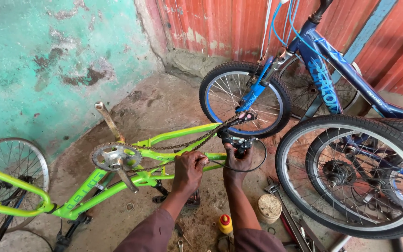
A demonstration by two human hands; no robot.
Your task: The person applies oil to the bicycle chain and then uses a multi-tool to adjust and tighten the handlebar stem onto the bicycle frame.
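A bright green bicycle frame (94,189) lies upside down without its rear wheel. Its rusty chainring (116,157) and crank point up, and the chain (187,141) runs right to a black derailleur (242,140) at the rear dropout. My left hand (189,171) is closed around the green chainstay and a thin black cable. My right hand (237,161) grips the derailleur from below, where the cable loops out to the right.
A loose black-tyred wheel (355,175) leans at the right. A blue bicycle (323,79) stands behind it against a red corrugated wall. On the dirty concrete floor lie a small yellow bottle with a red cap (225,224), a round tin (269,208) and tools (285,210). A turquoise wall is at the left.
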